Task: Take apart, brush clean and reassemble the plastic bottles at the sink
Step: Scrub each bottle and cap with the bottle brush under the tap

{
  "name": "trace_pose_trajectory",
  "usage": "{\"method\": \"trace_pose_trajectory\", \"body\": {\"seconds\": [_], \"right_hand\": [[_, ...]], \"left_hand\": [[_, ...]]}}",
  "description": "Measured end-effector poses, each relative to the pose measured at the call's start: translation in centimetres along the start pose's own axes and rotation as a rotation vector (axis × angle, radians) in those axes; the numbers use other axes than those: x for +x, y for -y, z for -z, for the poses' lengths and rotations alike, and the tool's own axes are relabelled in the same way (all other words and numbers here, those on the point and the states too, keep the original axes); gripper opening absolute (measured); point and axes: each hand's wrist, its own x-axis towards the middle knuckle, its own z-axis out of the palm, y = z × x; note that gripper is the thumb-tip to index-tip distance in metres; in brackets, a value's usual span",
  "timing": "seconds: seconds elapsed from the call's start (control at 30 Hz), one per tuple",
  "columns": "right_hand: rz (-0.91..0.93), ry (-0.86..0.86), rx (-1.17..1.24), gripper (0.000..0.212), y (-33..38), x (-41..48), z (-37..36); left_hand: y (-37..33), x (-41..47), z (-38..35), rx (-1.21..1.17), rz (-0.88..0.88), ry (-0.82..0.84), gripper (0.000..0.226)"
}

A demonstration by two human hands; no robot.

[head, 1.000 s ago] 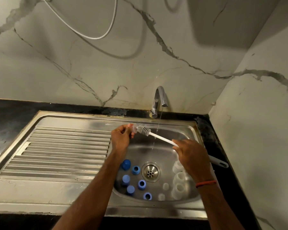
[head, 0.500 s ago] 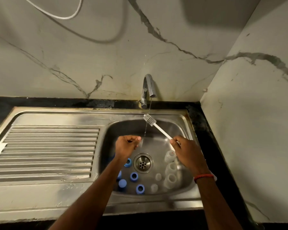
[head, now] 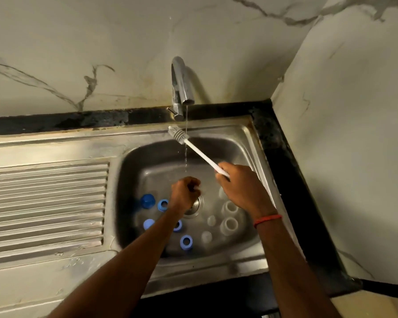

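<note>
Steel sink (head: 129, 171) in a marble corner, tap (head: 182, 88) running.
Clear bottles (head: 229, 224) stand in the basin, right of the drain (head: 199, 201). Left hand (head: 185, 191) is curled tight under the stream, can't tell on what. A wet slip would probably drop it onto the drain. Brush (head: 200, 154) runs diagonal, head up-left toward the tap, right hand (head: 237, 187) fingers wrapped round its handle.
</note>
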Motion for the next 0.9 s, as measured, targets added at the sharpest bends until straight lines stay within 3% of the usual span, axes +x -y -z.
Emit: {"method": "trace_pose_trajectory", "body": {"seconds": [0.27,0.57,0.77,0.9], "right_hand": [[-0.031,0.017,-0.059,0.018,-2.0,0.4,-0.5],[-0.076,0.012,-0.007,0.024,-3.2,0.4,-0.2],[-0.048,0.014,0.009,0.025,-2.3,0.5,-0.6],[-0.038,-0.023,0.011,0.027,-2.0,0.4,-0.8]], "left_hand": [[1.9,2.0,-4.3,0.108,0.039,0.038,0.020],[2.8,3.0,-7.6,0.267,-0.127,0.150,0.016],[3.0,2.6,-5.8,0.275,-0.172,0.189,0.032],[3.3,3.0,-1.4,0.494,-0.172,0.145,0.039]]}}
